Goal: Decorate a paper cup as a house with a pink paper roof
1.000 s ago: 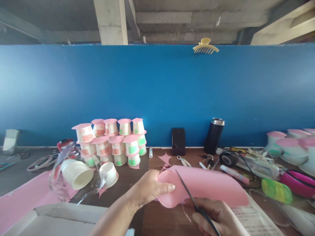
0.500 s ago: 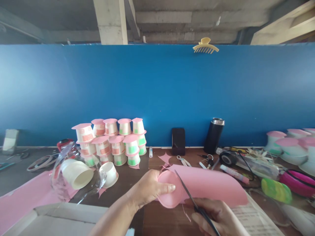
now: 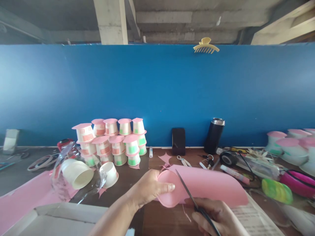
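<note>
Pinching rounded edge of pink sheet, left hand fingers clamped; right hand fingers wrap scissors.

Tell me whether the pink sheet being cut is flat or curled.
Curled: the sheet bows upward in an arch, its left end gripped by the left hand.

Soft, even daylight fills the frame; edges bow with wide-angle distortion, and the lower corners blur slightly.
</note>
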Tool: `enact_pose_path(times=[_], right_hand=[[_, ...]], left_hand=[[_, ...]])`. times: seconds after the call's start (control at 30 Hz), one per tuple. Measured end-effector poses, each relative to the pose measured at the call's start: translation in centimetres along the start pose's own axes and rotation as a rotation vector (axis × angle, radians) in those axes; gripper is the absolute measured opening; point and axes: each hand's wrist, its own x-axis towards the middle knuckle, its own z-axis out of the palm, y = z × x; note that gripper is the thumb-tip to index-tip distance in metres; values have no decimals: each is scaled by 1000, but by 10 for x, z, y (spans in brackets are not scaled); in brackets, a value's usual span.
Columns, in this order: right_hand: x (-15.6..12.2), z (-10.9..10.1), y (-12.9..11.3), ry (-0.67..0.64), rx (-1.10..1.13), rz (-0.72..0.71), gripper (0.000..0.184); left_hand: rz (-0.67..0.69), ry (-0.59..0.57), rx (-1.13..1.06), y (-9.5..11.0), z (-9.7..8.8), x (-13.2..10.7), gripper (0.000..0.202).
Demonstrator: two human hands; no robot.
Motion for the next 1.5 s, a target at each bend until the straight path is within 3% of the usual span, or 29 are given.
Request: enact_pose_path(times=[0.77,1.5], right_hand=[[0,-1,0,-32,-23,3,53],[2,1,1,32,-55,5,46]], left_hand=[[5,-1,15,2,1,-2,29],[4,-8,-4,1,1,-1,29]])
